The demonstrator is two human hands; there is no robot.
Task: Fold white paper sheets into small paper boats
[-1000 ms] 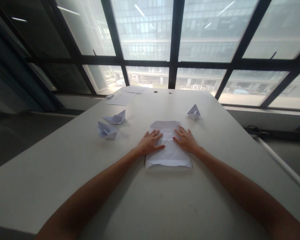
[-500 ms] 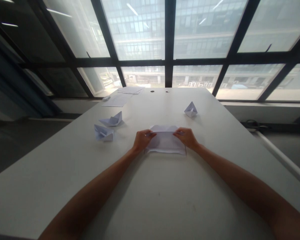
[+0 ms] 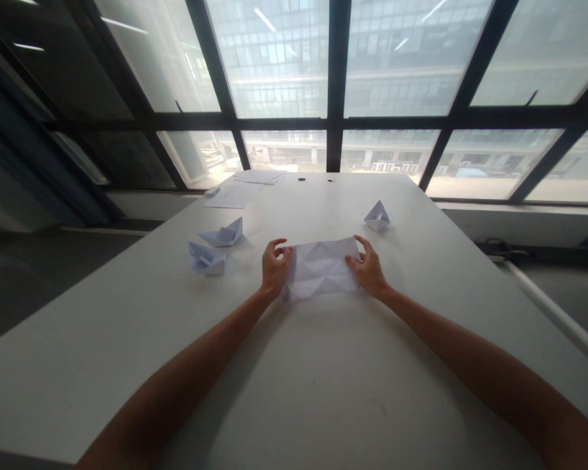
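A creased white sheet of paper (image 3: 322, 267) is spread between my two hands, low over the table, with diamond-shaped fold lines across it. My left hand (image 3: 276, 266) holds its left edge, thumb on top and the other fingers curled at the far corner. On the opposite side, my right hand (image 3: 369, 266) grips the right edge, its thumb on the upper face and its index finger reaching past the far corner. The fingers under the paper are hidden.
Two folded paper boats stand to the left, one paper boat (image 3: 224, 233) behind the other paper boat (image 3: 206, 259). Another paper boat (image 3: 377, 216) stands at the right. Flat paper sheets (image 3: 234, 195) lie at the far left of the white table (image 3: 294, 385), near the windows.
The paper has gone from folded over at its far edge to opened out flat, showing its creases. Both hands have shifted from pinching the fold to holding the side edges.
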